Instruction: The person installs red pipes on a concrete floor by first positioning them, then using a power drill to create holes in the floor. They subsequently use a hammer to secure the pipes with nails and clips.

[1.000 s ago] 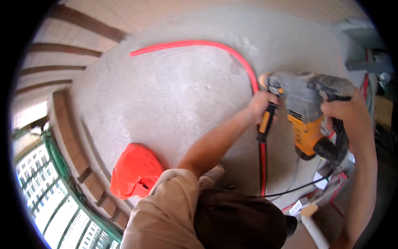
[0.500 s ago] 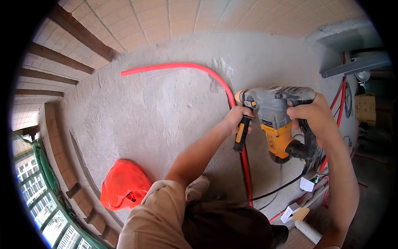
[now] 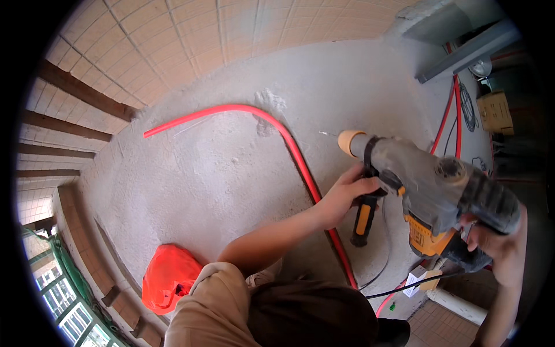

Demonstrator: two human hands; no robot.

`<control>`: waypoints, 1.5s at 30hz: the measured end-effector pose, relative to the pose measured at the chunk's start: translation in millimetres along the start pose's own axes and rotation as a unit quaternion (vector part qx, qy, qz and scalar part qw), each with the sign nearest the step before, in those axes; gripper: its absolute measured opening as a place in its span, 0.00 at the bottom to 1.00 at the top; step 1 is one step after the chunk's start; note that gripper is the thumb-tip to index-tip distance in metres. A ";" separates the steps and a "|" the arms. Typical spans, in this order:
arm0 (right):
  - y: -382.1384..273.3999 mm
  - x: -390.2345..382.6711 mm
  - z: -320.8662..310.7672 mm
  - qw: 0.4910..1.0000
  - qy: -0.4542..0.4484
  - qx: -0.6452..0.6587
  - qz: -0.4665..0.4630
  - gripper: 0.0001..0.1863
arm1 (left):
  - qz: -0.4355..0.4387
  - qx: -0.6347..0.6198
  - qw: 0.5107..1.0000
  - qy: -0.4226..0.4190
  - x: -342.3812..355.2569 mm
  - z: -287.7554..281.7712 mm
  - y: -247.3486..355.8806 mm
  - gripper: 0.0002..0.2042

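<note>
Right hand (image 3: pixel 494 240): fingers partly hidden by the power drill (image 3: pixel 428 185); right forearm (image 3: pixel 503 306) below that grip cut off by the bottom edge. Left hand (image 3: pixel 350 194): some fingertips out of sight behind the side handle (image 3: pixel 363 220). Drill bit (image 3: pixel 329 134) ahead of the grip: too thin to make out the tip. Red pipe (image 3: pixel 298 156) left of the grip: partly covered by left forearm (image 3: pixel 277 237). Black cord (image 3: pixel 416 283) below the grip: vanishes behind dark cloth (image 3: pixel 312 312). Red bag (image 3: pixel 167 277), far left of grip: edge behind sleeve (image 3: pixel 214 301), contents can't tell.
</note>
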State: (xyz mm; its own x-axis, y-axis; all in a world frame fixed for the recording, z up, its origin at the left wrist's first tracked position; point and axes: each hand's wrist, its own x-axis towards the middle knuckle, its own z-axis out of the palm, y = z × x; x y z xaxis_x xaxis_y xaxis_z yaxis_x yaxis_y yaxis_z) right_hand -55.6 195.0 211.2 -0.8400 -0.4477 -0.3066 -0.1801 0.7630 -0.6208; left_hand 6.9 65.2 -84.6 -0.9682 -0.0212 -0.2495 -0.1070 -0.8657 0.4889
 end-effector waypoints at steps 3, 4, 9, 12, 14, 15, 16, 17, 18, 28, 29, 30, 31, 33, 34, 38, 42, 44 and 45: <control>79.3 -83.0 -23.2 0.988 0.132 0.064 0.040 0.29 | -0.020 0.131 0.988 -0.078 -21.1 3.5 -47.2 0.26; 98.9 -110.9 -25.8 0.980 0.170 0.085 0.049 0.31 | -0.038 0.198 0.975 -0.093 -29.3 -3.7 -60.2 0.24; 182.7 -223.3 -47.9 0.964 0.180 0.066 0.182 0.26 | -0.137 0.450 0.874 -0.127 -53.5 -0.9 -100.6 0.15; 198.7 -292.0 -38.3 0.927 0.255 0.108 0.254 0.21 | -0.125 0.484 0.853 -0.151 -72.3 -4.0 -118.2 0.10; 247.9 -345.0 -32.4 0.913 0.268 0.117 0.286 0.15 | -0.179 0.525 0.824 -0.113 -78.7 -15.3 -103.2 0.08; 265.0 -375.6 -23.3 0.901 0.285 0.130 0.299 0.13 | -0.157 0.561 0.805 -0.114 -83.1 -14.8 -95.6 0.07; 288.6 -411.4 -5.6 0.887 0.315 0.149 0.302 0.13 | -0.165 0.584 0.790 -0.092 -90.2 -6.9 -87.8 0.07; 318.8 -431.6 -4.7 0.875 0.346 0.156 0.300 0.12 | -0.168 0.601 0.777 -0.084 -70.7 0.0 -98.2 0.07; 334.4 -461.9 10.9 0.851 0.383 0.155 0.326 0.13 | -0.176 0.610 0.768 -0.081 -65.4 0.5 -106.8 0.06; 392.6 -681.4 219.1 0.466 0.657 0.431 0.406 0.21 | -0.340 0.760 0.543 -0.113 2.7 80.7 -194.6 0.08; 393.4 -695.5 240.7 0.423 0.666 0.445 0.424 0.20 | -0.356 0.763 0.523 -0.128 15.1 81.5 -214.1 0.08; 406.9 -704.9 267.7 0.370 0.676 0.473 0.427 0.18 | -0.341 0.786 0.489 -0.163 20.6 100.2 -216.9 0.08; 426.6 -715.0 296.8 0.323 0.689 0.490 0.425 0.16 | -0.329 0.793 0.476 -0.192 26.5 105.2 -228.2 0.08; 460.8 -740.4 351.0 0.257 0.668 0.496 0.491 0.11 | -0.319 0.805 0.436 -0.245 38.3 121.1 -242.9 0.08; 481.4 -769.1 383.7 0.248 0.655 0.504 0.505 0.13 | -0.302 0.808 0.423 -0.278 44.3 120.8 -252.0 0.08; 542.3 -791.8 387.7 0.433 0.413 0.108 0.794 0.24 | -0.270 0.831 0.408 -0.266 47.7 160.9 -258.1 0.07; 612.1 -648.5 231.4 0.588 0.611 0.068 0.525 0.21 | -0.277 0.831 0.393 -0.279 31.4 203.4 -270.6 0.08; 649.3 -555.2 166.1 0.696 0.584 0.141 0.393 0.20 | -0.280 0.821 0.382 -0.319 17.1 225.0 -281.8 0.09; 669.4 -514.0 143.2 0.740 0.553 0.141 0.356 0.19 | -0.288 0.810 0.375 -0.347 10.6 237.4 -296.7 0.09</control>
State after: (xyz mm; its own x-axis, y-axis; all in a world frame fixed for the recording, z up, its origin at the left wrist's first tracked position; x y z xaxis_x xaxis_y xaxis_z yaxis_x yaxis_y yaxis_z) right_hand 328.9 869.1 -150.1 -0.6040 0.7953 0.0521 0.4933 0.4243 -0.7593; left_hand -25.3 440.6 -33.9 -0.4450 0.5574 -0.7009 0.2040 0.8252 0.5267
